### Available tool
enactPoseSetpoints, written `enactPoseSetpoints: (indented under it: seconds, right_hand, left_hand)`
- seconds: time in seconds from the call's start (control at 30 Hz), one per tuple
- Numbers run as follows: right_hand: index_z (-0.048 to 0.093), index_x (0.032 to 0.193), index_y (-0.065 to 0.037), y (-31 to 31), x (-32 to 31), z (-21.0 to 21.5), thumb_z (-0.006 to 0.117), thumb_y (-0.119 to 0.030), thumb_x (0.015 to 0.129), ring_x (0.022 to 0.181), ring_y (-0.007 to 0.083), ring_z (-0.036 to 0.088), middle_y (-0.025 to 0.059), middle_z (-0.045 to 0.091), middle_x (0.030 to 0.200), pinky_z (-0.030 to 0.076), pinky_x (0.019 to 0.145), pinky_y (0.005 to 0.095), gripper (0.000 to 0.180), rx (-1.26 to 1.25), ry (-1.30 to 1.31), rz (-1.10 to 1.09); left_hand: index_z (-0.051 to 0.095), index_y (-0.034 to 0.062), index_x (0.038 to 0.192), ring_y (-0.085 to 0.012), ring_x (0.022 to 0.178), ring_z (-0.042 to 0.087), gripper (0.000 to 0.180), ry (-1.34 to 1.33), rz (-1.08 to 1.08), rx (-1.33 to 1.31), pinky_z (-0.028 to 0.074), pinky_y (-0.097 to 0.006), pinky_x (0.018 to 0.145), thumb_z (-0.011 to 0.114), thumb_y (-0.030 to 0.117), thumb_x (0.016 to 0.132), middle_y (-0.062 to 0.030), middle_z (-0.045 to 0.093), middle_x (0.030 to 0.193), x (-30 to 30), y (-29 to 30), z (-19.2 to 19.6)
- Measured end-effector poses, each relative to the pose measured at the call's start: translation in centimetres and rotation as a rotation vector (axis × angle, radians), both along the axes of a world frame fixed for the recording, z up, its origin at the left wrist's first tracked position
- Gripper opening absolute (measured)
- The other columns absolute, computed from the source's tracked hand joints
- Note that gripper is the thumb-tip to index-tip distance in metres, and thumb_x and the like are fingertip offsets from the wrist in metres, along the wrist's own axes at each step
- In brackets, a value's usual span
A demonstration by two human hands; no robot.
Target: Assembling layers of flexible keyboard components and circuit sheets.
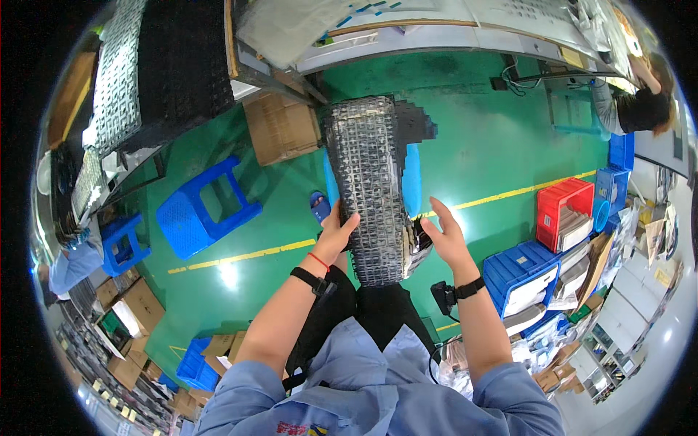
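Observation:
A long black slab [372, 189] with rows of small silvery rectangular cells lies lengthwise in front of me, its near end over my lap. My left hand [336, 234] grips its left edge, thumb on the top face and the other fingers partly hidden at the side. To the right of the slab, my right hand [448, 236] is open and holds nothing, its fingers apart. Close to that hand, dark and pale loose-looking bits [417, 251] stick out from the slab's right side. Blue plastic [412, 178] shows beneath the slab.
A blue stool [207, 207] stands on the green floor at left, near a cardboard box [280, 127]. Red [560, 211] and blue crates [520, 276] line the right side. A workbench [436, 47] spans the far side; a person [640, 105] works at far right, another [76, 261] at left.

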State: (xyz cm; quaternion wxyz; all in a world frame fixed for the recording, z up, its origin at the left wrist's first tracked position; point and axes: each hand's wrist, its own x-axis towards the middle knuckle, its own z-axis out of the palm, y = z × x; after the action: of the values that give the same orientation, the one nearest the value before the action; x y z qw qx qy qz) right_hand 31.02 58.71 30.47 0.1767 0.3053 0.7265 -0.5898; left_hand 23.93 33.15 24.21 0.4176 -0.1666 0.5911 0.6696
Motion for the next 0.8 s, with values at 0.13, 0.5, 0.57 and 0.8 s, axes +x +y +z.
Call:
enactPoseSetpoints:
  seconds: [0.13,0.5,0.57,0.8]
  right_hand:
    - [0.035,0.142,0.002,1.6,4.1,-1.7,0.062,-0.033,0.092,0.136,0.0287,0.036,0.0199,0.039,0.145,0.028,0.111,0.0372,0.067,0.025,-0.110,-0.350]
    - [0.027,0.144,0.007,-2.5,-6.0,-5.4,0.072,-0.047,0.080,0.133,0.0318,0.038,0.0243,0.037,0.144,0.031,0.109,0.0388,0.095,-0.080,-0.068,-0.056]
    - [0.024,0.144,0.008,-3.2,-8.1,-4.8,0.072,-0.048,0.079,0.133,0.0322,0.037,0.0248,0.036,0.145,0.032,0.109,0.0388,0.099,-0.218,-0.058,-0.082]
    - [0.019,0.145,0.010,-3.2,-10.8,-8.7,0.074,-0.048,0.078,0.133,0.0321,0.038,0.0247,0.036,0.144,0.034,0.107,0.0392,0.104,-0.461,0.001,-0.270]
  left_hand:
    - [0.022,0.0030,0.148,-0.0208,0.127,0.043,0.071,0.000,0.028,-0.006,0.034,-0.034,0.106,0.061,0.024,0.093,-0.0131,0.045,0.138,1.3,0.7,0.2]
    - [0.038,0.0055,0.141,-0.0181,0.120,0.047,0.060,-0.091,0.183,0.027,0.036,-0.035,0.103,0.063,0.031,0.092,-0.0085,0.050,0.134,-2.0,2.1,-1.4]
    - [0.039,0.0049,0.141,-0.0197,0.120,0.048,0.059,-0.179,0.247,0.093,0.036,-0.036,0.103,0.062,0.031,0.093,-0.0089,0.050,0.134,-2.1,2.1,-1.1]
    - [0.047,-0.0017,0.131,-0.0204,0.111,0.056,0.053,-0.039,0.223,0.121,0.044,-0.034,0.096,0.052,0.039,0.097,-0.0113,0.056,0.126,-8.8,3.2,-2.3]
